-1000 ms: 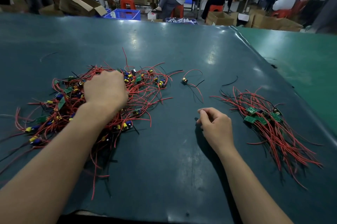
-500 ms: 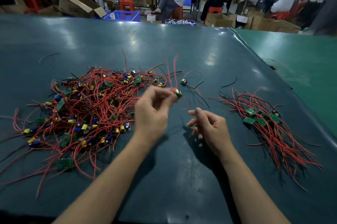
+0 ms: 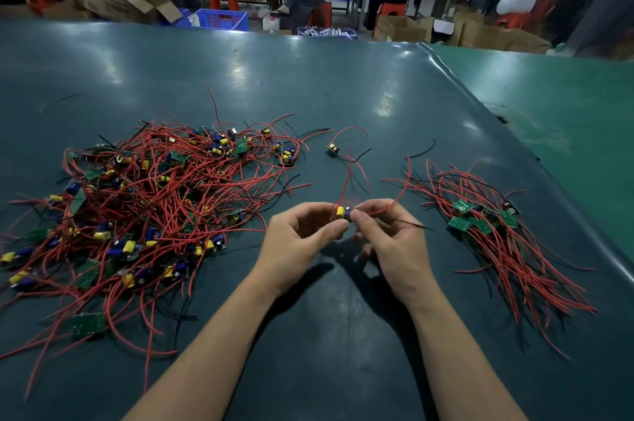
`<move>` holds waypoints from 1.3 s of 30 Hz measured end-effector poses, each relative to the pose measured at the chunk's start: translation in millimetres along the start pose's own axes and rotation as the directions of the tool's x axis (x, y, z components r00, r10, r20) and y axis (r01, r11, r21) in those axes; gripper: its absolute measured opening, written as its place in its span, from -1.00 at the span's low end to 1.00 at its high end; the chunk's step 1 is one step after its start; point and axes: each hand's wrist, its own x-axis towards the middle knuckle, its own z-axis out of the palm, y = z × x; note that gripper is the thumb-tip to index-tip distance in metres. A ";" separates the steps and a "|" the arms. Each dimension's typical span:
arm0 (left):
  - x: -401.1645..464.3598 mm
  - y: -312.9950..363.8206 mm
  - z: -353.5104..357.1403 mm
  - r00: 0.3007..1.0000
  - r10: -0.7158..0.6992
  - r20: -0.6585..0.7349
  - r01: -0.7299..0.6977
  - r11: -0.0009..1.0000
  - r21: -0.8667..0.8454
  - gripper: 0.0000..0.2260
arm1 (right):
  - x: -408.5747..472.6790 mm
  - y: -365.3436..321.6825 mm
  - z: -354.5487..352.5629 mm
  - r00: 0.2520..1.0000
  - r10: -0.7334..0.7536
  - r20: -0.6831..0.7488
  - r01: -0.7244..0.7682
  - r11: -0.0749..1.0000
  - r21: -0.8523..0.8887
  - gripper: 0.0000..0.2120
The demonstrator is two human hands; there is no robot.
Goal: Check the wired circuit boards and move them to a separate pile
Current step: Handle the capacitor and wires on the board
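Observation:
A small wired circuit board [image 3: 343, 213] with a yellow part and red leads is held above the table between both hands. My left hand [image 3: 298, 235] pinches its left side. My right hand [image 3: 391, 235] pinches its right side and a thin black wire. A large tangled pile of wired boards [image 3: 144, 208] with red wires, yellow and blue parts lies on the left. A smaller, straighter pile [image 3: 490, 232] of boards with red wires lies on the right. One single board [image 3: 332, 149] with red and black leads lies apart, beyond my hands.
The work surface is a dark green mat [image 3: 308, 84] with a raised right edge, and a lighter green table [image 3: 566, 105] lies beyond it. A loose black wire [image 3: 423, 150] lies near the far middle. Seated people, cardboard boxes and a blue crate [image 3: 223, 19] fill the background.
My left hand left the big pile carrying one board and brought it to the middle. My right hand rose from the table and now pinches the same board.

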 end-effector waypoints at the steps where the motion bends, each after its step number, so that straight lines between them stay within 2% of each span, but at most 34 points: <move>1: 0.7 -0.3 -0.4 1.000 -0.003 -0.014 0.003 1.000 0.030 -0.78 | -0.6 0.1 1.4 1.000 0.006 0.019 -0.006 1.000 -0.018 -0.91; 4: 1.0 -1.8 -2.1 0.999 0.006 -0.050 -0.002 0.998 0.066 -0.85 | -1.6 -0.9 3.4 0.999 0.004 0.044 -0.003 1.000 -0.013 -0.90; 7: -0.5 -2.4 -3.3 1.000 0.016 -0.011 -0.016 0.999 0.044 -0.81 | -3.2 -4.1 4.8 0.999 -0.031 0.032 0.031 1.000 0.001 -0.90; 9: -1.4 -1.6 -3.4 0.999 0.027 0.035 -0.029 0.998 0.062 -0.79 | -5.3 -5.5 5.4 1.000 -0.003 0.026 0.002 1.000 0.018 -0.86; 15: 0.4 -4.1 -5.6 0.997 0.066 0.041 -0.070 0.989 0.130 -0.80 | -7.0 -8.2 8.6 1.000 0.024 -0.011 -0.025 0.999 -0.039 -0.96; 19: 0.3 -4.5 -3.8 1.000 -0.018 0.013 0.018 0.998 0.061 -0.81 | -4.9 -9.1 9.1 0.993 0.066 -0.095 -0.067 0.998 -0.014 -0.92; 23: -0.2 -4.7 -3.5 1.000 -0.009 0.026 0.007 0.997 0.078 -0.83 | -2.7 -8.4 8.9 0.976 0.131 -0.175 -0.134 0.991 -0.009 -0.89; 26: 0.1 -4.8 -3.6 1.000 0.008 0.010 -0.009 0.994 0.106 -0.83 | -1.1 -9.1 8.6 0.973 0.139 -0.183 -0.138 0.990 0.019 -0.90; 30: 1.9 -5.6 -2.7 0.997 -0.003 -0.079 0.004 1.000 0.013 -0.85 | -1.5 -11.7 7.8 0.973 0.132 -0.191 -0.099 0.980 0.175 -0.92; 35: 5.1 -8.5 -4.2 0.988 -0.022 -0.153 0.011 0.997 -0.076 -0.86 | 1.8 -14.2 8.9 0.946 0.283 -0.161 -0.184 0.873 0.452 -0.92; 37: 5.3 -8.2 -7.7 0.993 -0.040 -0.113 0.023 0.990 -0.142 -0.85 | 3.2 -15.2 6.8 0.933 0.331 -0.145 -0.206 0.818 0.537 -0.87; 39: 4.2 -8.0 -11.6 1.000 -0.028 -0.008 0.026 0.983 -0.183 -0.86 | 3.9 -15.0 4.9 0.921 0.358 -0.155 -0.226 0.814 0.536 -0.86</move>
